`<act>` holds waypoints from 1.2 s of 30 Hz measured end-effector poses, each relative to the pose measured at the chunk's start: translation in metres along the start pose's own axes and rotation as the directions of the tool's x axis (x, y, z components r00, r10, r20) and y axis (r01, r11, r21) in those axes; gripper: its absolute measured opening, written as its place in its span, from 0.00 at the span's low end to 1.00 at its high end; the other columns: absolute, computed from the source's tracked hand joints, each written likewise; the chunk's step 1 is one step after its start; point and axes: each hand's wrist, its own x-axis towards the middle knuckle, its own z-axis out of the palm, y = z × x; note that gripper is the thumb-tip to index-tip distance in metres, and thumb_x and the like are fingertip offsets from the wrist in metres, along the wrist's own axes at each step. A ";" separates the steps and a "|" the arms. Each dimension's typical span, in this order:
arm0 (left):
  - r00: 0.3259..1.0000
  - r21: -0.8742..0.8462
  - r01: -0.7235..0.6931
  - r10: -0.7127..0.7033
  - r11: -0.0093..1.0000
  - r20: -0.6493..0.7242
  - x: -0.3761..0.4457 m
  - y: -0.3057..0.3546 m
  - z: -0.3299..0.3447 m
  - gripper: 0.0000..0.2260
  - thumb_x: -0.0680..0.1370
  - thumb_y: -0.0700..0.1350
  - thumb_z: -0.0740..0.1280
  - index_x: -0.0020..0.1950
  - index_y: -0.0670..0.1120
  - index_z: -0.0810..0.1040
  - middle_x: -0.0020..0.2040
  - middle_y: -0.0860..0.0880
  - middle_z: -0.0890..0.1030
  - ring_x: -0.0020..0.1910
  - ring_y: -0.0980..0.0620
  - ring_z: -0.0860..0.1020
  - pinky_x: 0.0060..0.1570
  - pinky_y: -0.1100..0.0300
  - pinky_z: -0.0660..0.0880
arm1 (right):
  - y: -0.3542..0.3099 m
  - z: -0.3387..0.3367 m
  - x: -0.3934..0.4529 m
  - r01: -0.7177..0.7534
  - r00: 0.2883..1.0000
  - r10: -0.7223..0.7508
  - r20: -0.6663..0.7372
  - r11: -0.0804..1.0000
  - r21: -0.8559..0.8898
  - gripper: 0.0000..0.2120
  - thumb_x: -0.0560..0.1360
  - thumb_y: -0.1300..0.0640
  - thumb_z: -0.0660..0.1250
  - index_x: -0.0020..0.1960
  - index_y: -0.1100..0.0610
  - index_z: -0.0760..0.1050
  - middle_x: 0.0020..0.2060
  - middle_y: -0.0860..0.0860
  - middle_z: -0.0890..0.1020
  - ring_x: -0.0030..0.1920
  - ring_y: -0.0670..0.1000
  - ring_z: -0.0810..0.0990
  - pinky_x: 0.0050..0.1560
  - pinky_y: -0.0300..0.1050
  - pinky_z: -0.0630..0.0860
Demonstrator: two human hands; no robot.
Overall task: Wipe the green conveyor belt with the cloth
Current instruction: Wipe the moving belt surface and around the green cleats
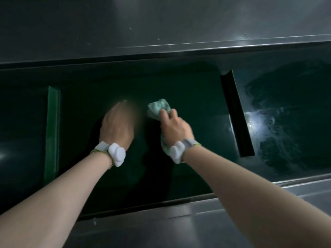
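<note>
Soft cloth point(158, 109) on green conveyor belt point(188, 97), at 12 o'clock from right hand point(172, 126).

Looks light, squashy, maybe damp; best bunched in the middle. Right hand pinching cloth; left hand point(117, 126) blurred, fingers unclear.

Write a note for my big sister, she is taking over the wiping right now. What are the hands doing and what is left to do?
Right hand: grips the crumpled pale green cloth and holds it down on the dark green conveyor belt.
Left hand: over the belt beside the cloth, holding nothing; its fingers are blurred.
Belt: it runs between grey metal side rails. The part past the dark raised cleat on the right shows wet streaks. The light green cleat is on the left.
Done: cannot tell how much has been wiped.
Left: probably keep wiping the middle, then go toward the light green cleat.
</note>
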 end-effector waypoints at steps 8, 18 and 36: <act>0.881 0.139 0.468 -0.449 0.873 -0.148 -0.036 -0.156 -0.047 0.25 0.85 0.52 0.58 0.78 0.40 0.64 0.77 0.36 0.66 0.73 0.32 0.67 0.66 0.33 0.69 | 0.110 -0.020 -0.009 -0.450 0.879 0.439 -0.187 0.893 -0.022 0.09 0.80 0.60 0.57 0.60 0.56 0.63 0.53 0.61 0.72 0.42 0.68 0.81 0.34 0.51 0.68; 0.912 0.067 0.409 -0.410 0.910 -0.005 -0.057 -0.182 -0.041 0.22 0.87 0.47 0.54 0.78 0.37 0.65 0.68 0.30 0.74 0.63 0.28 0.72 0.56 0.34 0.72 | -0.212 0.058 -0.021 0.119 0.983 -0.144 0.109 0.971 0.207 0.19 0.79 0.62 0.58 0.70 0.59 0.64 0.59 0.60 0.71 0.42 0.63 0.80 0.32 0.51 0.69; 0.927 -0.032 0.355 -0.356 0.934 -0.120 -0.055 -0.209 -0.035 0.15 0.86 0.45 0.55 0.56 0.39 0.79 0.48 0.39 0.79 0.46 0.37 0.75 0.39 0.43 0.72 | -0.119 0.039 0.015 -0.390 0.889 0.403 -0.218 0.915 0.103 0.12 0.80 0.58 0.61 0.62 0.58 0.70 0.56 0.59 0.74 0.43 0.63 0.81 0.34 0.48 0.69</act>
